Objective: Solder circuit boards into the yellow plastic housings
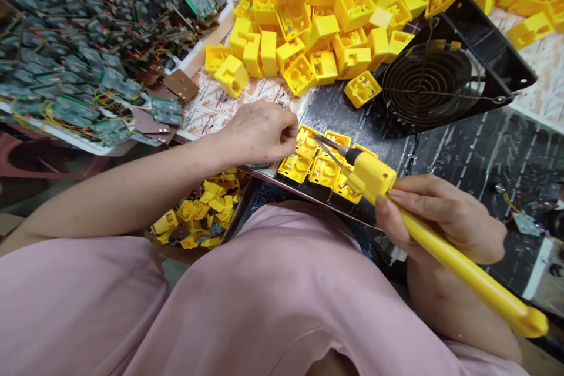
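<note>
A yellow soldering iron (458,255) lies in my right hand (445,217), whose fingers wrap around its handle. Its dark metal tip points left, over a group of small open yellow plastic cases (325,171) set close together at the bench's front edge. A thin rod runs beside the tip. My left hand (264,130) rests at the left side of these cases with its fingers curled together. Whatever its fingertips may hold is hidden. Metal parts and round speaker-like grilles show inside the cases.
Behind the cases stands a black fan (436,79) with a wire guard. Many yellow cases (304,29) are heaped at the back. Green circuit boards (88,47) with wires fill a white tray at left. Below the bench, a box holds more yellow pieces (202,211).
</note>
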`<state>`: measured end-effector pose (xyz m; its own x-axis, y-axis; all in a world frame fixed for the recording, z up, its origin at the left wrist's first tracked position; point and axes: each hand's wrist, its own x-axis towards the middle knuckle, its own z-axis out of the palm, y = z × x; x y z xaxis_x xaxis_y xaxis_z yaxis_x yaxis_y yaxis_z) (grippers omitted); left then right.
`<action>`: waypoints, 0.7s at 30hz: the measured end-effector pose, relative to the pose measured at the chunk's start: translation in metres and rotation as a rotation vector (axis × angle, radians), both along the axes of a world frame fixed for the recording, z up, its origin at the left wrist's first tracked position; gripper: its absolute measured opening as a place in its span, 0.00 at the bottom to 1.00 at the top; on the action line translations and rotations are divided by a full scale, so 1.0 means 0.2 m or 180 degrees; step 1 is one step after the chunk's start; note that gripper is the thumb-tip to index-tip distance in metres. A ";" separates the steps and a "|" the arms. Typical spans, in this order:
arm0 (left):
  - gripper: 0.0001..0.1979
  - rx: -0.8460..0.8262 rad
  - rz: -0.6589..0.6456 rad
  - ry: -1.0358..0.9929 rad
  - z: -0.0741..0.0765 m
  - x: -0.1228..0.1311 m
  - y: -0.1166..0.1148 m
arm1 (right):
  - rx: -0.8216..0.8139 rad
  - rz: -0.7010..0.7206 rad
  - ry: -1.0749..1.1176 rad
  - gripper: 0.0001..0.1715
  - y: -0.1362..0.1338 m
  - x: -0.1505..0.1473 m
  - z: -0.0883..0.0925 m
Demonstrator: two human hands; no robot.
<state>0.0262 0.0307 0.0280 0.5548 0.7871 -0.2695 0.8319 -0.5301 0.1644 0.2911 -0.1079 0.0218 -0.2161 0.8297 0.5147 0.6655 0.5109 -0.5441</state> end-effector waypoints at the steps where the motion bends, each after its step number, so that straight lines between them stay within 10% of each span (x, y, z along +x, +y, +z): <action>1: 0.16 0.0014 -0.0054 0.0002 0.00 0.00 0.00 | 0.0084 -0.0062 0.0037 0.07 0.00 0.01 -0.01; 9: 0.16 0.0123 -0.0262 -0.0121 -0.03 -0.02 0.02 | 0.0503 -0.0168 0.0212 0.31 -0.02 -0.01 -0.03; 17: 0.20 -0.0259 0.0145 -0.1046 -0.07 -0.12 0.02 | 0.0693 -0.0158 0.0442 0.17 0.00 -0.05 -0.06; 21: 0.19 -0.0278 0.0337 -0.1236 -0.09 -0.13 0.04 | 0.0707 -0.0491 0.0258 0.28 -0.01 -0.03 -0.11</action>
<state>0.0000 0.0379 0.0098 0.5455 0.8288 -0.1244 0.7484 -0.4149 0.5175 0.2849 -0.1093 0.0004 -0.0467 0.7145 0.6981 0.7035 0.5197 -0.4848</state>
